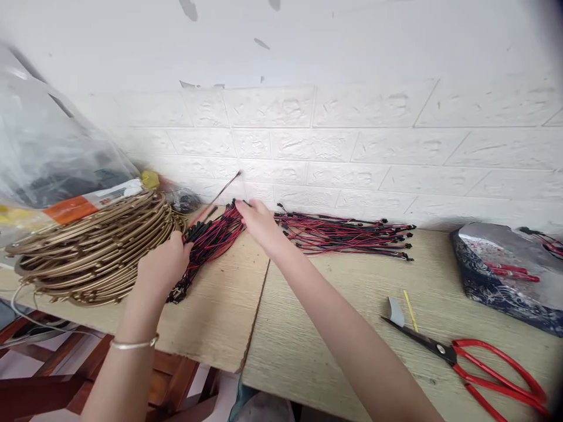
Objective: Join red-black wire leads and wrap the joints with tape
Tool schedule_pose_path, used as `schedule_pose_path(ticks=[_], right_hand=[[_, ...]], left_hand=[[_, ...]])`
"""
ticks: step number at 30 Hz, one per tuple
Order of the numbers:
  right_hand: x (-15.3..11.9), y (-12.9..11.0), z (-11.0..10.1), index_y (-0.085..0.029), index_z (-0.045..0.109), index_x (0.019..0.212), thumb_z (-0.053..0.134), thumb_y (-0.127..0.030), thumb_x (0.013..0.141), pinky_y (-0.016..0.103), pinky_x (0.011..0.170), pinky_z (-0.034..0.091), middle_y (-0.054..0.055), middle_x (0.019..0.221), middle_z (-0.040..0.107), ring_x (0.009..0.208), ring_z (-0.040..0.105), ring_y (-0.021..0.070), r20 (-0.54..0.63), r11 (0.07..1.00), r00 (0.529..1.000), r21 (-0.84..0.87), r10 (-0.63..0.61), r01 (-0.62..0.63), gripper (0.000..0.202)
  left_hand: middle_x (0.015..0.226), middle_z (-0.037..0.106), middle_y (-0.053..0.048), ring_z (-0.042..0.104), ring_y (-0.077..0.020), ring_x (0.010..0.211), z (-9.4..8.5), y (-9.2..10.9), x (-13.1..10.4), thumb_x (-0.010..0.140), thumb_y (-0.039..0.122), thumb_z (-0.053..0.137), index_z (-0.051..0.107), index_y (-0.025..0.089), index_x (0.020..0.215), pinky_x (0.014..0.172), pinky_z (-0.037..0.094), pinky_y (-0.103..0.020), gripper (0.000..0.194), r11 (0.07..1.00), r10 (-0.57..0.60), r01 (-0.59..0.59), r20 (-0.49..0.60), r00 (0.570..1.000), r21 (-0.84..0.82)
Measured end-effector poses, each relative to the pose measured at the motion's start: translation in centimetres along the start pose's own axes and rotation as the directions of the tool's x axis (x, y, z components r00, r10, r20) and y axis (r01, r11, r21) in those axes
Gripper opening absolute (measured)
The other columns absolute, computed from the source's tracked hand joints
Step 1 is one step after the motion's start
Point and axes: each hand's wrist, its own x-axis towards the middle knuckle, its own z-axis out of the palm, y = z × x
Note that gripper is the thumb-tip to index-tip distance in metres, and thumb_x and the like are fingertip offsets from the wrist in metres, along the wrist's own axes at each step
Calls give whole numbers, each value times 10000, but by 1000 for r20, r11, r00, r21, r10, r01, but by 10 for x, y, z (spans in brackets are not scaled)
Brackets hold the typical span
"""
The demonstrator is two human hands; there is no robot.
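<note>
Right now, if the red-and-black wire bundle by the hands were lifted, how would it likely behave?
The red-and-black wire bundle would probably sag, since its many thin strands curve. Wires may snag one another, as they overlap closely. Single strands may be slightly springy: one stray wire slants up, nearly straight.

This place is looking like a small workshop: bundles of red-and-black wires (347,235) are lying mid-frame on a plain wooden worktop (303,328), gold-coloured hoops (101,258) are piling up at left, red-handled scissors (440,349) are resting lower right, and a scuffed white wall (290,108) is showing above.
</note>
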Motion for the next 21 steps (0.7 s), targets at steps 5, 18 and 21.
schedule_pose_path(ticks=[5,18,21], right_hand=[[-43,48,-57,-188,592,1058,612,-372,741,349,786,471,94,1087,616,923,598,209,-133,999,991,40,18,-12,367],[-112,77,-118,-221,647,919,666,-512,679,349,744,474,56,959,653,850,605,207,-328,990,942,142,66,-20,377],[-119,79,-122,-225,651,939,664,-504,707,356,761,476,56,973,651,856,611,208,-314,993,948,119,47,-10,363]], left_hand=[[1112,640,-211,607,-337,1031,25,-26,29,859,234,333,561,97,1088,822,473,-425,350,995,71,-76,72,995,64],[1109,630,-134,527,-345,1066,47,-39,-10,907,370,337,617,180,1155,900,443,-503,420,994,111,-100,-306,946,50],[1257,561,-147,485,-361,1177,50,-36,-30,901,404,391,488,195,1299,965,411,-552,460,992,-48,-17,-488,871,-128]])
